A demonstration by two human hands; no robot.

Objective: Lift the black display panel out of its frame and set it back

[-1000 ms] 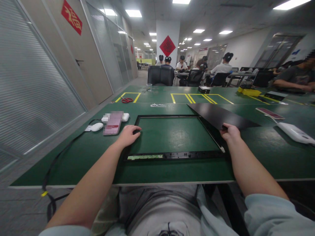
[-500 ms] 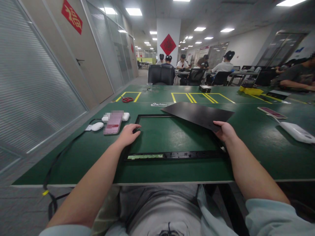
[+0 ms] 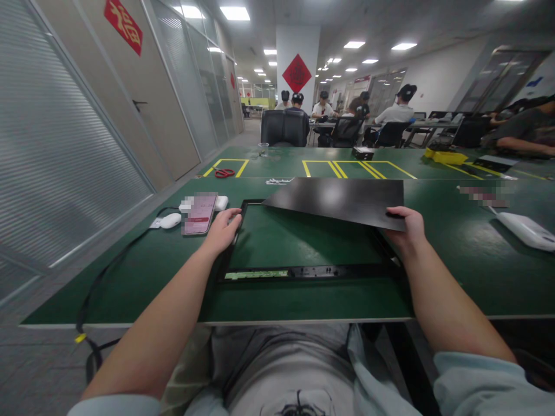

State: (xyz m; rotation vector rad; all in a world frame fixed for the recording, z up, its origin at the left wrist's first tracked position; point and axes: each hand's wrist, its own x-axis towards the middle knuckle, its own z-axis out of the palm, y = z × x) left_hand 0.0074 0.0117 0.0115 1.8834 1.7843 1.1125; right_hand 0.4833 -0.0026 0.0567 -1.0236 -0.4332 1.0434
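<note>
A thin black panel [image 3: 342, 199] is tilted above a rectangular black frame [image 3: 347, 271], its far left corner close to the frame's back edge. My right hand [image 3: 410, 228] pinches the panel's near right corner, thumb on top and the other fingers underneath. My left hand [image 3: 223, 230] is at the frame's left side, its fingers loosely extended at the edge, holding nothing I can see. The frame lies flat on the green table [image 3: 130, 289]. A green strip [image 3: 255, 275] shows along its near bar. The panel hides part of the frame's back and right sides.
Left of the frame are a phone [image 3: 199, 215], a white device [image 3: 170, 221] and a black cable [image 3: 104, 271]. Red scissors [image 3: 224, 173], small white pieces [image 3: 278, 181] and a plastic cup [image 3: 263, 149] lie farther back. A white device [image 3: 525, 230] sits at right; people work beyond.
My right hand has shifted slightly right and turned the panel, whose far left corner swung left and nearer. My left hand has moved a little left and away from me along the frame's edge.
</note>
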